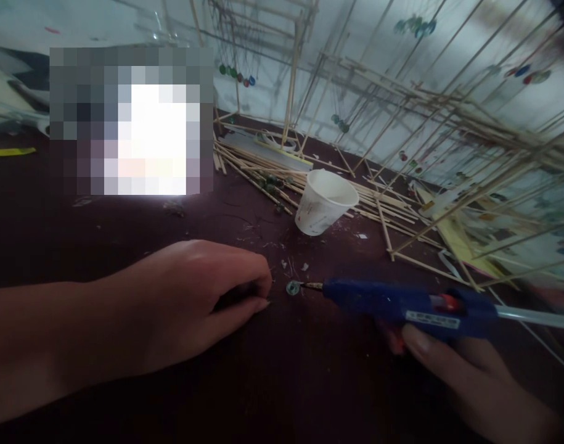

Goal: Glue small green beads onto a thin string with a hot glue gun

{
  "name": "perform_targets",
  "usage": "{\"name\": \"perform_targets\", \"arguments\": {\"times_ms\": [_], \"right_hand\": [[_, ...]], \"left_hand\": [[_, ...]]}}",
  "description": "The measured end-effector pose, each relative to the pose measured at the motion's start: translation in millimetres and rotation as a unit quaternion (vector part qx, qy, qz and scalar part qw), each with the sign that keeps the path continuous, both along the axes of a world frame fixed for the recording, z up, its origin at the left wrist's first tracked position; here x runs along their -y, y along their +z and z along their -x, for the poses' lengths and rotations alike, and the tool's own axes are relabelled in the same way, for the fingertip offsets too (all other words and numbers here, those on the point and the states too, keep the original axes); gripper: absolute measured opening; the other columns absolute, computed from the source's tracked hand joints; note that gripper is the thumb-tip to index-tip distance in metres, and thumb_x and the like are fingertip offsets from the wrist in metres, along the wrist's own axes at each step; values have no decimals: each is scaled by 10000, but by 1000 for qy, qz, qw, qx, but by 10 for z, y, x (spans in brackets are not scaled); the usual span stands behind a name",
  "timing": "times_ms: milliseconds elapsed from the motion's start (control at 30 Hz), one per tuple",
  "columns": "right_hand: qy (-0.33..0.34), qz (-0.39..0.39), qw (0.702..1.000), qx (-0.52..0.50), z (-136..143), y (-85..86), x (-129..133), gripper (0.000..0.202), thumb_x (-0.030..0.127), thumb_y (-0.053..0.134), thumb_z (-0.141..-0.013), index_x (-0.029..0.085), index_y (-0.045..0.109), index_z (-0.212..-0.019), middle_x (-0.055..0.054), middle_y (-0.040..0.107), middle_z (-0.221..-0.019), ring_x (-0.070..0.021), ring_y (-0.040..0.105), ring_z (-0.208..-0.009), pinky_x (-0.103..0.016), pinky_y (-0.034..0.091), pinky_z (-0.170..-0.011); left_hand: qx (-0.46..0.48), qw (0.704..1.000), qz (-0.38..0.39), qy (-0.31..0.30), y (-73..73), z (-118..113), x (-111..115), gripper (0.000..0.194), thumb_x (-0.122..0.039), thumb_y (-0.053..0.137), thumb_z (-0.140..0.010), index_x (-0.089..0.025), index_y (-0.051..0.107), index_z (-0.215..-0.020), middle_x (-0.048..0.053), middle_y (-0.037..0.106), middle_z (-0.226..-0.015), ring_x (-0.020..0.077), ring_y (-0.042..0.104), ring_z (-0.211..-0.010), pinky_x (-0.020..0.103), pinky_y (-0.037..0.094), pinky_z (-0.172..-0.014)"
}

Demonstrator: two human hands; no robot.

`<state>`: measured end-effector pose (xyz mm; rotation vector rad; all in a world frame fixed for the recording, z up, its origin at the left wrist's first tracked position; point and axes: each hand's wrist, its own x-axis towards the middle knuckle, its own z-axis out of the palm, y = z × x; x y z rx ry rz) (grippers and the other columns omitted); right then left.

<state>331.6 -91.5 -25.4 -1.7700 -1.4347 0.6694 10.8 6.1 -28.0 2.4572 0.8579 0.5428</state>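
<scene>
1. Dark table point(309, 376) carries everything, with a pale wall point(263, 102) rising behind it.
2. At the far left lies a yellow strip point(8, 152).
3. Next comes the left hand point(212, 290), low over the table; its grip has thumb and fingertips drawn close together, but I cannot tell whether anything is pinched there.
4. Behind it, wooden sticks point(263, 166) lie in a loose bundle.
5. Just right of the left fingertips, a small clear greenish glass piece point(292, 287) sits on the table, at the nozzle tip of the glue gun point(397, 302).
6. Beyond that, a white paper cup point(325, 203) stands in front of the sticks.
7. Farther right, a stick frame point(448, 102) reaches upward, colored beads point(415, 26) hanging within.
8. Lower right, the right hand point(480, 376) has its grip clamped around the glue gun's handle.
</scene>
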Motion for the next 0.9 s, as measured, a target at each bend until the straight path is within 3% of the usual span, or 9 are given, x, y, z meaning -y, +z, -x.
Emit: {"name": "perform_targets", "arguments": {"times_ms": [100,267,433,567,767,900], "right_hand": [[-13,-6,1000,25,-43,-17,-8,429,715,804,-793,297,794,-696,-27,764,-712,-260,717,-693,-308,651,-682],[23,-6,1000,7,-70,-18,-36,498,731,841,-759,263,730,-632,-7,709,-647,-211,664,-624,-274,625,-630],[11,5,1000,2,21,15,-23,558,834,778,-764,286,771,-659,-19,729,-669,-233,670,-652,-309,629,-658],[10,13,1000,-6,67,13,-11,519,805,742,-823,307,812,-693,-38,758,-678,-252,704,-625,-323,636,-602],[76,11,997,-8,2,13,-72,436,748,752,-861,335,872,-788,-28,822,-758,-248,791,-719,-286,670,-690],[97,1,995,0,-16,26,-82,379,679,745,-896,330,877,-826,-38,835,-792,-274,805,-734,-325,692,-701]], "left_hand": [[4,1000,3,0,2,3,1,130,-304,602,-1003,-295,638,-877,-50,733,-768,159,662,-650,294,454,-589],[-4,1000,7,5,-7,8,-3,143,-317,602,-1008,-293,650,-876,-57,733,-765,153,657,-635,280,449,-586],[-11,1000,3,7,-19,20,2,134,-324,607,-1008,-297,653,-885,-71,734,-779,143,661,-648,270,454,-593],[-11,1000,5,7,-29,25,-2,127,-330,613,-1011,-298,657,-897,-68,743,-792,147,671,-659,278,456,-600],[0,1000,-4,3,-33,26,-4,131,-315,622,-1005,-291,655,-880,-59,742,-779,152,667,-645,283,449,-588],[10,1000,-11,3,-31,12,-2,150,-299,615,-994,-285,646,-848,-56,725,-738,153,644,-602,292,430,-556]]}}
